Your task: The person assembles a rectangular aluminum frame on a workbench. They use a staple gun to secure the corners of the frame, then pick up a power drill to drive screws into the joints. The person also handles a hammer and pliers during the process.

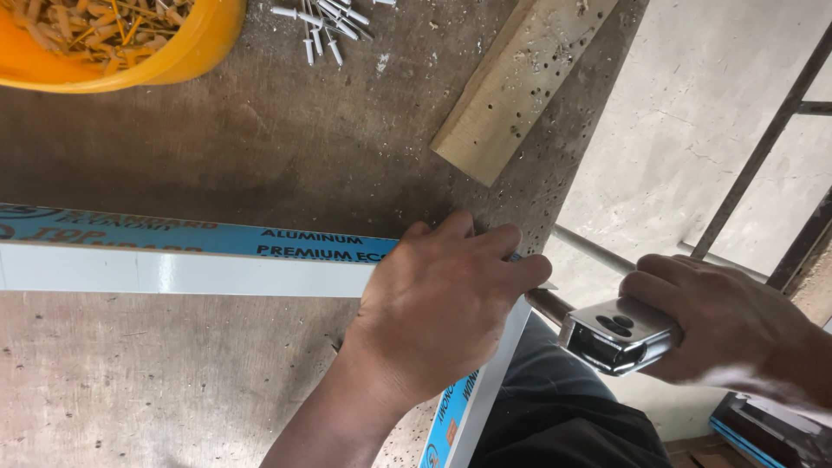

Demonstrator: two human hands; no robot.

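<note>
Right at the worn bench's [217, 147] right edge, the left hand [446, 303] presses flat on the corner joint of two white aluminium profiles [173, 270] with blue film. Just beside it, the right hand [724, 325] grips a shiny metal riveter [617, 336].

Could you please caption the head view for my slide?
Left hand pins aluminium profiles' corner; right hand holds a metal hand tool.

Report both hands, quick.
Left hand: pressed flat on the corner where two aluminium profiles meet, grasping nothing.
Right hand: grip closed around a chrome tool.
</note>
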